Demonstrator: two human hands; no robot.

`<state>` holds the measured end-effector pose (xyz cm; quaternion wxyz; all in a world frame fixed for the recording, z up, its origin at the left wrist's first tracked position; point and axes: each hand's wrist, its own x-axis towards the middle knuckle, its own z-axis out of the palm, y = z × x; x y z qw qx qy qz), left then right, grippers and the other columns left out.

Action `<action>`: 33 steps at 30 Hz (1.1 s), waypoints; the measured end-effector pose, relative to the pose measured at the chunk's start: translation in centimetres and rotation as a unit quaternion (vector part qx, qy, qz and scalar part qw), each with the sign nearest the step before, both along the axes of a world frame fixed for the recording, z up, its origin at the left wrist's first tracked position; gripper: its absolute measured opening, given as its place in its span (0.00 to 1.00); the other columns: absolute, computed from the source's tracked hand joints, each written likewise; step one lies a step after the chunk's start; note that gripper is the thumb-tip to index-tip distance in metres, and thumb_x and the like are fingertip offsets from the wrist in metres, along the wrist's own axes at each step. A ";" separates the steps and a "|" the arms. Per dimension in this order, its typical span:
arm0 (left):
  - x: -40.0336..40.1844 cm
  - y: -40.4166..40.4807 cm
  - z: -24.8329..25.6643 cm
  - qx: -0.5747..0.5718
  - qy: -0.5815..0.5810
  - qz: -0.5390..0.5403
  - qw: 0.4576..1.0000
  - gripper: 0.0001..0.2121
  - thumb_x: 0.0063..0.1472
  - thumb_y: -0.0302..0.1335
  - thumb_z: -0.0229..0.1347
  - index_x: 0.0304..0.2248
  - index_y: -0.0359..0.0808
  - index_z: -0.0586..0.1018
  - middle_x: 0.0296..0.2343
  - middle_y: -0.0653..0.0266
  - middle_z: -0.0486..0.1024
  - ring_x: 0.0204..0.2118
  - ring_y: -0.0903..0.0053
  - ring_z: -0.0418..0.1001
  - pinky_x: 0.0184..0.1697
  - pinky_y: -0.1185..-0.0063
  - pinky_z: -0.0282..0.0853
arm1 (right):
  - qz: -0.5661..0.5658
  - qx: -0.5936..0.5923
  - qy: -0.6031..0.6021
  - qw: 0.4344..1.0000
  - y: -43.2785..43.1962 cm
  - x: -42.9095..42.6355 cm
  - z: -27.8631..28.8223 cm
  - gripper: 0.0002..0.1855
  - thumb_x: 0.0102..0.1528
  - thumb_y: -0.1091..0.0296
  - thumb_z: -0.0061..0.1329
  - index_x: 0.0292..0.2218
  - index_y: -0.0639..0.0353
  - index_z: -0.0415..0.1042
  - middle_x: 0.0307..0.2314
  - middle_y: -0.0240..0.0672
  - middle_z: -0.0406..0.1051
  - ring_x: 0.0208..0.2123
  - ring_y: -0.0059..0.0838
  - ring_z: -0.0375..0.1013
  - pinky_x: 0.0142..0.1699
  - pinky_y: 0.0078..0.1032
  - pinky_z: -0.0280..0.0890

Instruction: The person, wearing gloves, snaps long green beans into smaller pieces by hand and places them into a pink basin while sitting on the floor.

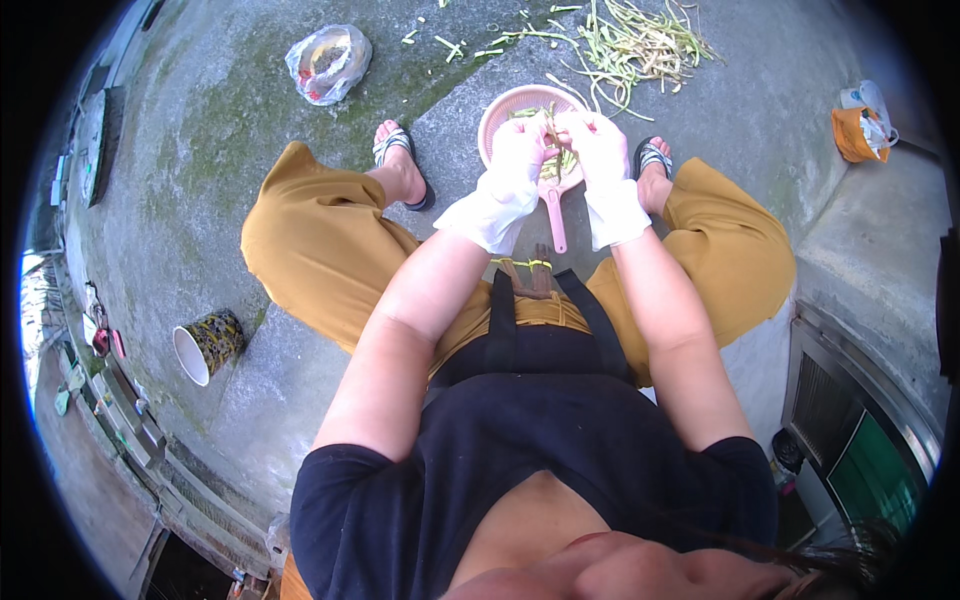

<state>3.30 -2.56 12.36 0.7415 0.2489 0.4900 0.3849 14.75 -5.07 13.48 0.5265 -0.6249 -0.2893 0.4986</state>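
Both hands wear thin white gloves and meet over a pink plastic colander (555, 217) on the concrete floor. My left hand (519, 148) and my right hand (598, 142) hold a thin green-brown vegetable stem (556, 139) between them, its lower end pointing down towards the colander's handle. Short cut green pieces (568, 163) lie in the colander, partly hidden by the hands. Just beyond it, a loose heap of long green and pale stems and peelings (637, 49) is spread on the floor.
A clear plastic bag with dark contents (328, 64) stands at the upper left. Stem scraps (452, 49) lie beside the heap. A patterned bin (210, 346) rests on its side at the left. An orange bag (859, 136) sits far right. Sandalled feet flank the colander.
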 end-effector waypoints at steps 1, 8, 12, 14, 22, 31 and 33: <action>-0.2 -0.1 -1.4 -0.009 -0.058 0.014 0.998 0.08 0.60 0.27 0.48 0.32 0.28 0.72 0.26 0.61 0.74 0.26 0.80 0.74 0.28 0.85 0.73 | 0.001 0.001 0.001 1.000 0.0 0.1 -0.2 0.08 0.51 0.71 0.47 0.32 0.67 0.72 0.24 0.35 0.73 0.26 0.20 0.71 0.31 0.17 0.66; -0.5 -0.7 0.6 -0.015 -0.116 0.080 0.990 0.07 0.59 0.24 0.49 0.32 0.27 0.72 0.28 0.61 0.74 0.30 0.81 0.74 0.31 0.86 0.72 | 0.043 0.022 0.041 0.998 -0.3 -0.6 0.6 0.09 0.52 0.71 0.48 0.35 0.67 0.70 0.26 0.32 0.72 0.26 0.17 0.70 0.32 0.15 0.65; -1.0 -0.6 4.3 -0.028 -0.156 0.029 0.987 0.07 0.58 0.25 0.50 0.32 0.28 0.73 0.28 0.61 0.75 0.30 0.81 0.74 0.32 0.85 0.71 | 0.071 0.020 -0.042 0.996 -0.5 -1.3 1.9 0.10 0.53 0.68 0.48 0.34 0.66 0.71 0.25 0.32 0.72 0.26 0.17 0.70 0.31 0.15 0.65; -0.7 -0.5 2.1 -0.012 -0.111 0.064 0.992 0.07 0.57 0.27 0.52 0.31 0.29 0.74 0.27 0.64 0.75 0.28 0.83 0.73 0.30 0.86 0.70 | 0.073 0.016 -0.056 0.996 -0.5 -1.3 1.9 0.09 0.53 0.68 0.48 0.33 0.65 0.71 0.25 0.32 0.72 0.26 0.17 0.70 0.31 0.15 0.65; 0.0 -1.0 2.9 0.082 0.055 0.004 0.995 0.08 0.58 0.29 0.50 0.28 0.31 0.75 0.23 0.67 0.74 0.24 0.84 0.71 0.29 0.86 0.69 | 0.051 0.008 -0.192 0.980 -0.2 -1.3 1.6 0.09 0.52 0.69 0.46 0.32 0.67 0.71 0.23 0.32 0.72 0.24 0.18 0.70 0.29 0.15 0.64; -0.9 0.5 -0.3 -0.049 -0.156 0.063 0.985 0.07 0.58 0.28 0.49 0.33 0.33 0.72 0.29 0.65 0.73 0.31 0.81 0.72 0.34 0.85 0.67 | -0.046 -0.056 0.079 0.994 0.5 -0.7 -0.8 0.11 0.54 0.70 0.45 0.38 0.67 0.68 0.28 0.34 0.71 0.27 0.17 0.70 0.32 0.15 0.67; -0.9 0.6 -0.5 -0.059 -0.174 0.054 0.981 0.07 0.58 0.28 0.48 0.34 0.33 0.71 0.29 0.65 0.73 0.32 0.80 0.71 0.36 0.84 0.67 | -0.057 -0.051 0.098 0.992 0.6 -0.5 -1.0 0.11 0.53 0.71 0.46 0.37 0.67 0.69 0.27 0.34 0.71 0.26 0.18 0.71 0.32 0.14 0.68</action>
